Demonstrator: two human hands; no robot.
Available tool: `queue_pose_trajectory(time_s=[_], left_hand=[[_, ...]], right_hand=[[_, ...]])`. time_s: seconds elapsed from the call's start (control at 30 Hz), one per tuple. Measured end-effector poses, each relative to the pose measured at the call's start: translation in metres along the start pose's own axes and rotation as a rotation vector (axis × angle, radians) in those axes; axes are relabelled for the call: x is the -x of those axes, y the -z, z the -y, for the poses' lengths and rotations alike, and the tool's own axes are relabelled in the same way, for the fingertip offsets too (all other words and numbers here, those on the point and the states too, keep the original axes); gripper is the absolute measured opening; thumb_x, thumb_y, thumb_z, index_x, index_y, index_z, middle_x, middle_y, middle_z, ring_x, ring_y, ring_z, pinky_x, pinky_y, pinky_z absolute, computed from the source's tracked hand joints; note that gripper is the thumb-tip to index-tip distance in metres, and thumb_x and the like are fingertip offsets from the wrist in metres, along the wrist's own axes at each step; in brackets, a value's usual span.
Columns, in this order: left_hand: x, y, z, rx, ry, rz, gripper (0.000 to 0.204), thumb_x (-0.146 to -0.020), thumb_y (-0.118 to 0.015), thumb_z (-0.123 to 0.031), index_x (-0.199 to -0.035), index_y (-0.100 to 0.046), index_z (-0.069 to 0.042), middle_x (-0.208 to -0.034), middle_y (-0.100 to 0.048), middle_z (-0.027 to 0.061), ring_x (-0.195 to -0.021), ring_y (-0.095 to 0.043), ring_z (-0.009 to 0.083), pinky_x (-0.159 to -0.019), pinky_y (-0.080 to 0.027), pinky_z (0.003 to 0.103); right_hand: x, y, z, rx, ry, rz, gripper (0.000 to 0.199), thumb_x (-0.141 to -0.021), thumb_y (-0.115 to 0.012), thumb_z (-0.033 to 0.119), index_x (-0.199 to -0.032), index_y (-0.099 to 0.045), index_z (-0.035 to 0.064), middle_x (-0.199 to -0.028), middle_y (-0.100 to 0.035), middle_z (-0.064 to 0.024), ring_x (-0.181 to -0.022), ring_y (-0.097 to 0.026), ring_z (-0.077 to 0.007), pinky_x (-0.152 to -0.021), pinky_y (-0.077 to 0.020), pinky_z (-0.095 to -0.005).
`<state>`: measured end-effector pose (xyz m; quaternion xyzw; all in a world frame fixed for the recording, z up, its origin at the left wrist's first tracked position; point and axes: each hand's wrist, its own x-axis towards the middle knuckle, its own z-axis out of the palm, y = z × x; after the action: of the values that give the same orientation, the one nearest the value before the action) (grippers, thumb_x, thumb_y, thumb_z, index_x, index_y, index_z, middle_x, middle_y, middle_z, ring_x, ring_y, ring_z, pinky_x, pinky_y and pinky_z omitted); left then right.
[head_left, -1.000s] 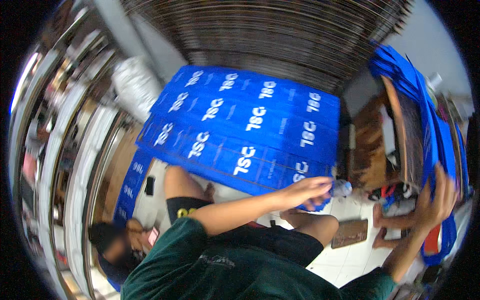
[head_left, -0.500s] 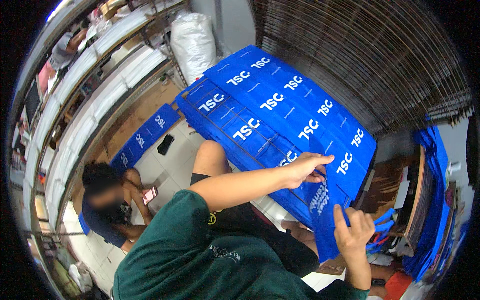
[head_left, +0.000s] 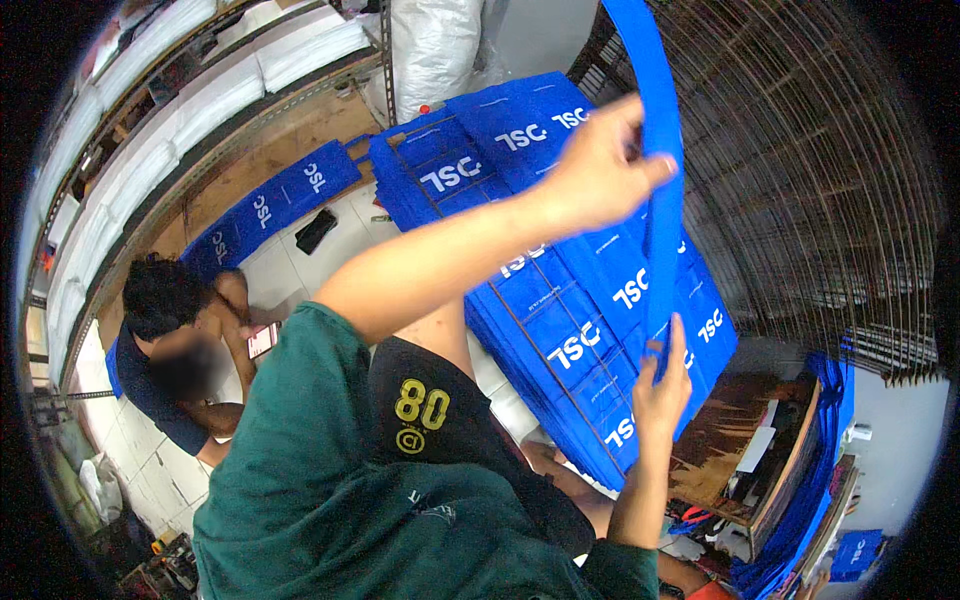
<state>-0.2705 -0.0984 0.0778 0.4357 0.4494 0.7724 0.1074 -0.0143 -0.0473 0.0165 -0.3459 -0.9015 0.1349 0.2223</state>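
Note:
A blue fabric sheet hangs upright between my two hands, seen almost edge-on as a long narrow band. My left hand, somewhat blurred, is closed at its upper part with the thumb against it. Lower down, my right hand pinches its bottom end, one finger pointing up along it. Behind and below them lies a wide stack of blue fabric sheets with white print. A thin metal wire rack rests over the near side of that stack.
Tiered wire racks rise at the right. A wooden box stands below, with blue sheets hanging beside it. At left, a seated person holds a phone; a black phone lies on the tiles. A white sack stands behind.
Both hands have risen and moved away from me, lifting the blue sheet off the stack's near right edge. It has turned from showing its printed face to nearly edge-on. My view has shifted.

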Motion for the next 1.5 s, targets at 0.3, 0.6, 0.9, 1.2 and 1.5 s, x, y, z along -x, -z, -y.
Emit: queue_pose_trajectory(time_s=[0.3,0.6,0.9,1.2,1.5], left_hand=[[0.049,0.206,0.078,-0.307,0.337,-0.596,0.068,-0.078,-0.065,-0.005,-0.135,-0.029,-0.003,-0.096,-0.062,0.0083,-0.08,-0.06,0.0146,-0.063,-0.048,0.024],[0.159,0.284,0.248,-0.589,0.829,-0.712,0.086,-0.071,-0.07,-0.003,-0.14,-0.019,-0.002,-0.087,-0.061,0.0135,-0.058,-0.058,0.0162,-0.048,-0.049,0.028],[0.144,0.285,0.246,-0.664,0.761,-0.661,0.088,-0.071,-0.071,-0.006,-0.141,-0.017,-0.001,-0.086,-0.063,0.0144,-0.059,-0.061,0.0172,-0.051,-0.05,0.027],[0.14,0.275,0.24,-0.656,0.825,-0.693,0.09,-0.072,-0.071,-0.007,-0.142,-0.014,-0.004,-0.087,-0.063,0.0141,-0.063,-0.062,0.0184,-0.053,-0.053,0.029],[0.145,0.283,0.25,-0.565,0.808,-0.675,0.089,-0.073,-0.071,-0.007,-0.142,-0.016,-0.008,-0.099,-0.054,0.0144,-0.071,-0.06,0.0187,-0.052,-0.051,0.028]], right_hand=[[-0.077,-0.166,0.017,0.071,0.505,-0.224,0.042,-0.064,-0.055,-0.003,-0.103,-0.062,0.0129,-0.107,-0.061,-0.0006,-0.108,-0.052,-0.0222,-0.094,-0.0326,-0.0425],[-0.058,-0.269,-0.007,0.157,0.396,0.172,0.033,-0.074,-0.056,0.006,-0.105,-0.063,0.014,-0.107,-0.06,-0.0047,-0.11,-0.048,-0.0256,-0.093,-0.0342,-0.0442],[-0.051,-0.275,-0.003,0.146,0.355,0.178,0.037,-0.074,-0.058,0.007,-0.111,-0.061,0.0136,-0.115,-0.055,-0.0084,-0.114,-0.044,-0.0282,-0.092,-0.0354,-0.0443],[-0.046,-0.279,-0.009,0.118,0.329,0.235,0.036,-0.077,-0.056,0.009,-0.113,-0.06,0.0149,-0.123,-0.049,-0.011,-0.119,-0.04,-0.0307,-0.091,-0.0366,-0.0473],[-0.045,-0.276,-0.009,0.09,0.265,0.273,0.038,-0.079,-0.056,0.011,-0.117,-0.058,0.0158,-0.126,-0.045,-0.0137,-0.122,-0.037,-0.0335,-0.094,-0.0358,-0.0501]])
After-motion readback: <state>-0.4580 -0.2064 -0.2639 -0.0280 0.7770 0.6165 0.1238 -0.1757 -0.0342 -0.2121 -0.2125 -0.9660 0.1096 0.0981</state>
